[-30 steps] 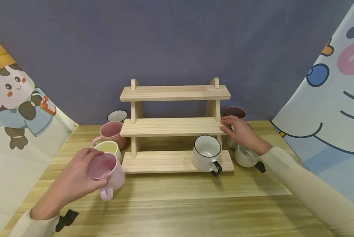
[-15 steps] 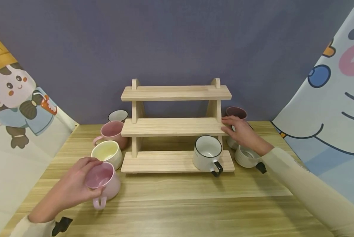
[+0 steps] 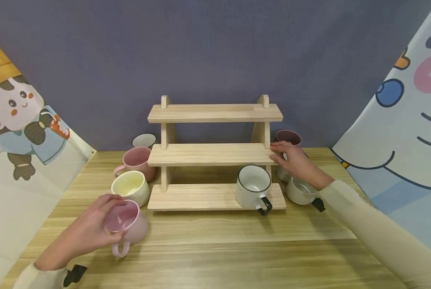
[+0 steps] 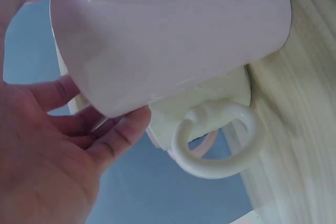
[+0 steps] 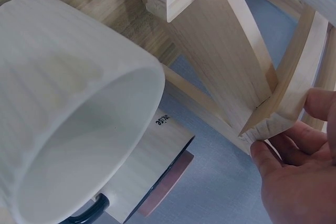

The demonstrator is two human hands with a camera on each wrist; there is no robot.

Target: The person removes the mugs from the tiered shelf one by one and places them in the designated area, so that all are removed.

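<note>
My left hand (image 3: 92, 228) grips a pale pink mug (image 3: 137, 228) by its rim, fingers on the far side and thumb near the handle. The mug is upright at the front left of the table. Directly behind it stands a cream mug (image 3: 131, 186), whose round handle shows in the left wrist view. At the right end of a three-tier wooden display shelf (image 3: 215, 154), my right hand (image 3: 297, 162) holds the end of the middle board, thumb and fingertips around its edge in the right wrist view. A white mug (image 3: 252, 190) with black rim and handle sits on the lowest board.
Left of the shelf stand a dusky pink mug (image 3: 137, 160) and a black-rimmed white mug (image 3: 144, 140). To its right are a ribbed white cup (image 3: 301, 192), a partly hidden white mug (image 5: 152, 161) and a dark pink mug (image 3: 288, 137). A grey-blue backdrop (image 3: 215, 52) rises behind.
My left hand has brought the pale pink mug down and slightly left, away from the cream mug it was overlapping. It barely moves in the last half second. The right hand stays on the shelf.
</note>
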